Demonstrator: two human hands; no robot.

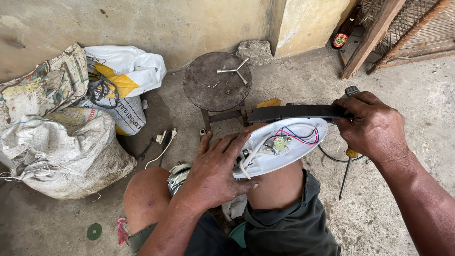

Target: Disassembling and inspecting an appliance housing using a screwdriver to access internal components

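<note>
The white oval housing [279, 144] lies open side up across the person's right thigh, and that thigh-borne shell serves as the landmark for everything else. Its inside shows plainly: red, blue and white wires run to a small round part at the middle, so the cover is already off and the wiring exposed. Judging from that, the opening-up looks done; whatever is to be done to the wiring, and the closing again, looks still to come.

The left hand [215, 170] rests flat on the housing's near left end, fingers spread and pressing it down onto the thigh. The right hand [374, 125] is closed around the right end of a long black cover piece [298, 112], which sits edge-on just behind the housing and touches its far rim. A screwdriver [348, 168] with a yellow grip hangs below that hand, right of the housing; whether the hand grips it too, I cannot tell.

The housing's long axis runs from lower left to upper right, its narrower end pointing right, towards the right hand. The black piece lies almost level, left to right.

Beyond the housing stands a small round stool [217, 81], a surface carrying a three-armed wrench [234, 71] and a few screws. Far left of it are stuffed sacks [61, 147]. A metal motor part [177, 176] sits just left, between the knees
</note>
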